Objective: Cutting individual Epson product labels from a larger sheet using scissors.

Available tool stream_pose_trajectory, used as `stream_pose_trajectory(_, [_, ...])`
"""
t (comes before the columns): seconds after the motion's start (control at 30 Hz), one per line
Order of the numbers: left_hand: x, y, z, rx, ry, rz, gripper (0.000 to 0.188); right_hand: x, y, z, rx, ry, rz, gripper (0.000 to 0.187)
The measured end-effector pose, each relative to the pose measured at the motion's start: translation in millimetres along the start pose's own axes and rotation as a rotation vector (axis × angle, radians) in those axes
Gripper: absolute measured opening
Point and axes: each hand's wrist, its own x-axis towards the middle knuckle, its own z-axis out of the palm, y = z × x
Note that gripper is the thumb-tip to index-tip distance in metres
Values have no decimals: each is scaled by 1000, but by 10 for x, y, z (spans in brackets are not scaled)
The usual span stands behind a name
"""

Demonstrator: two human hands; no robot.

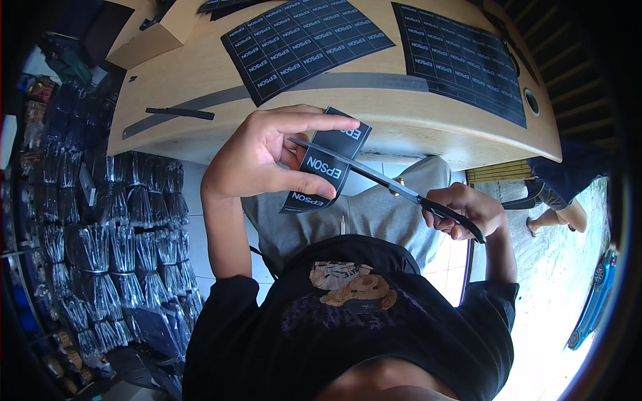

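A black strip of printed labels (325, 168) is pinched in my left hand (244, 150), between thumb and fingers, tilted above my lap. Its light print runs in repeated blocks. My right hand (468, 208) grips a pair of scissors (380, 176) by the dark handles. One blade lies across the strip's face, between two printed blocks, its tip near my left palm. Whether the other blade is behind the strip is hidden. Beyond my hands, two larger black label sheets lie on the desk, one in the middle (309, 41) and one at the right (463, 65).
On the wooden desk (281, 121) lie a long metal ruler (361, 81) and a narrow black offcut (180, 113). A cardboard box (152, 39) stands far left. Plastic-wrapped bundles (110, 250) hang or stack at the left. Another person (563, 210) is at the right, beyond a doorway.
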Motion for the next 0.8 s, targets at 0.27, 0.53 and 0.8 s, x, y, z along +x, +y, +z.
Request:
stream_pose_trajectory(0.27, [-8,-1,-1,11,12,-32,70,3,-22,10,-5,14,5,60])
stream_pose_trajectory(0.53, [-13,13,-7,12,5,-32,70,-5,22,15,-15,8,-12,60])
stream_pose_trajectory(0.8, [-14,40,-21,-5,24,-78,70,-3,-8,33,18,24,5,58])
